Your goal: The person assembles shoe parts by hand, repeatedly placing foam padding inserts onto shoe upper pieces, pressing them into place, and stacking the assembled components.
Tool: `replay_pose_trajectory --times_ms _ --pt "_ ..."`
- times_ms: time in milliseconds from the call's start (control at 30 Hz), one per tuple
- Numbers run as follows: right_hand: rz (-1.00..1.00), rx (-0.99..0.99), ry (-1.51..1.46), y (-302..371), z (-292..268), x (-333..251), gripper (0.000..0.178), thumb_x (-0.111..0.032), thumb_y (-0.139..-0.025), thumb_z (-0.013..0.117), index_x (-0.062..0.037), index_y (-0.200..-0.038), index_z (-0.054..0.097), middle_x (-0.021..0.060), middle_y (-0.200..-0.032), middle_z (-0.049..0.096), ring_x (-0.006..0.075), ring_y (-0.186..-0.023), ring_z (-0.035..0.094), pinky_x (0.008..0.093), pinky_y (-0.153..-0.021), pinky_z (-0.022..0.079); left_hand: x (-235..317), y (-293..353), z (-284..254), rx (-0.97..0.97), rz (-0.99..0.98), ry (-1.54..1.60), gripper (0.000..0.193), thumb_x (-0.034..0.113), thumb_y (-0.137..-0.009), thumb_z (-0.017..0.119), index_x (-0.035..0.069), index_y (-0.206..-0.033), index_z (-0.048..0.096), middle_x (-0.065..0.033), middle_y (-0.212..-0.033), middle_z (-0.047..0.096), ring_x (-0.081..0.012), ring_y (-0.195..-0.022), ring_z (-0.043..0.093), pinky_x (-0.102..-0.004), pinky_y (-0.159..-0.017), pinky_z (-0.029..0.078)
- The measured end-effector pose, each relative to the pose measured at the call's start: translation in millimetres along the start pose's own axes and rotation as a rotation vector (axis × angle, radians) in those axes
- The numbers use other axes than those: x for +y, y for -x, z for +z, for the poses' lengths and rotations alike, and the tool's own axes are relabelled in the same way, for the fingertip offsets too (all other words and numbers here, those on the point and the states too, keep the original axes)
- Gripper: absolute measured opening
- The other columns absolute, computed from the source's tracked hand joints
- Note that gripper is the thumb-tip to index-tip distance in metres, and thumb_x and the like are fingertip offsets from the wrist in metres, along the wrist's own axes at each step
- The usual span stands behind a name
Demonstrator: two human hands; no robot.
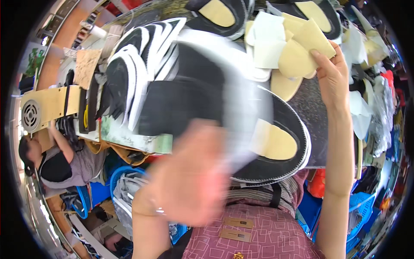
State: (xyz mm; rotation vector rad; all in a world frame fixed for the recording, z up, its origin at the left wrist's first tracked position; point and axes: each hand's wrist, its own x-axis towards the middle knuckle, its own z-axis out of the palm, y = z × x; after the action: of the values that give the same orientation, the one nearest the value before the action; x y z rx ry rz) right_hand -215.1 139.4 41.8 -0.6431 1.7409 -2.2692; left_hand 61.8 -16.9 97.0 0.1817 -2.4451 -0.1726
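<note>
My left hand, smeared by motion, is raised near the camera and grips a black piece with a white border, which looks like a flat shoe upper. Its fingers are blurred. My right hand pinches a cream rounded pad between thumb and fingers, above a pile of similar pads and white sheets. Closest to my body, another black shoe upper with a stitched white edge lies on the dark table, a cream pad resting on it.
Stacked black-and-white uppers lie at the left. Two more uppers with cream pads sit at the far edge. Blue baskets stand below the table. Another person works at the left beside a beige machine. Plastic bags hang right.
</note>
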Motion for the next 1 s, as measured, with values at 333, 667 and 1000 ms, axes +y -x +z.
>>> replay_pose_trajectory --times_ms 333,667,1000 --pt "0.180 -0.153 0.406 121 -44 -54 0.033 -0.018 -0.083 0.065 -0.0010 -0.112 0.063 0.0051 -0.095 0.067 0.0100 -0.080 0.063 0.0229 -0.068 0.050 57 -7 92 -0.553 0.150 0.748 0.059 0.041 -0.083 0.063 -0.005 -0.118 0.050 -0.0170 -0.090 0.063 -0.0304 -0.091 0.061 -0.0405 -0.082 0.047" --pt "0.641 -0.261 0.444 146 -7 -28 0.067 0.000 -0.075 0.070 -0.0052 -0.134 0.038 0.0022 -0.071 0.057 0.0065 -0.065 0.056 0.0233 -0.060 0.045 22 22 90 -0.525 -0.321 0.802 0.066 0.000 -0.075 0.068 -0.003 -0.131 0.035 -0.0050 -0.072 0.060 -0.0189 -0.071 0.059 -0.0306 -0.076 0.045" --pt "0.577 0.031 0.432 156 9 -3 0.051 0.005 -0.078 0.065 -0.0017 -0.124 0.044 0.0027 -0.075 0.060 0.0044 -0.064 0.055 0.0187 -0.058 0.044 6 19 98 -0.584 -0.493 0.744 0.060 -0.001 -0.077 0.065 -0.001 -0.130 0.035 -0.0063 -0.067 0.060 -0.0180 -0.063 0.060 -0.0288 -0.069 0.047"
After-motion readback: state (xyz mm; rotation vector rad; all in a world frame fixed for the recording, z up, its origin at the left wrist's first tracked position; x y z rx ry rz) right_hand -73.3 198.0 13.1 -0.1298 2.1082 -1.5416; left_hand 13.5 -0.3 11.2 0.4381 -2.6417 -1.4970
